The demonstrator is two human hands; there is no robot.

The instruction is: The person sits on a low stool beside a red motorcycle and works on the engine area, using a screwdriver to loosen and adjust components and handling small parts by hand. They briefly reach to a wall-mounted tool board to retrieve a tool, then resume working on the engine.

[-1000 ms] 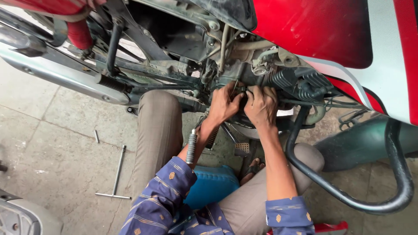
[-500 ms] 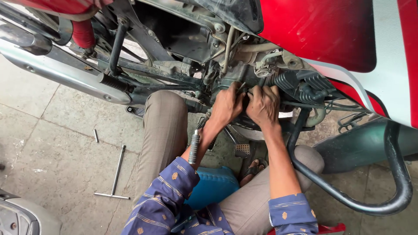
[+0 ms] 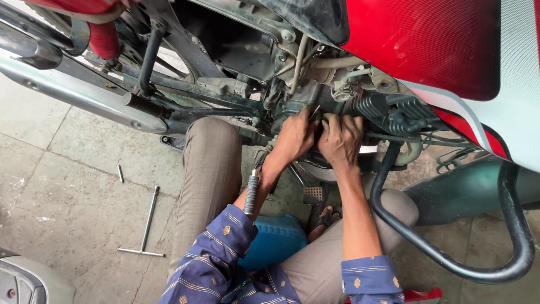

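Observation:
I crouch beside a red motorcycle [image 3: 427, 45] and both hands reach into its engine [image 3: 371, 104] under the tank. My left hand [image 3: 292, 138] presses against the engine side, fingers curled on a small part I cannot make out. My right hand [image 3: 340, 141] sits right beside it, fingers bent over the same spot. What the fingers grip is hidden. The kick-start lever [image 3: 251, 194] with its black rubber grip crosses in front of my left forearm.
A T-handle wrench [image 3: 145, 228] and a short metal rod [image 3: 120, 173] lie on the tiled floor at left. The chrome exhaust pipe [image 3: 73, 95] runs across the upper left. A black crash guard [image 3: 450, 264] curves at right. A blue stool [image 3: 273, 242] is under me.
The view has shifted slightly and the hands sit a little lower against the engine. Both hands stay together at the same spot.

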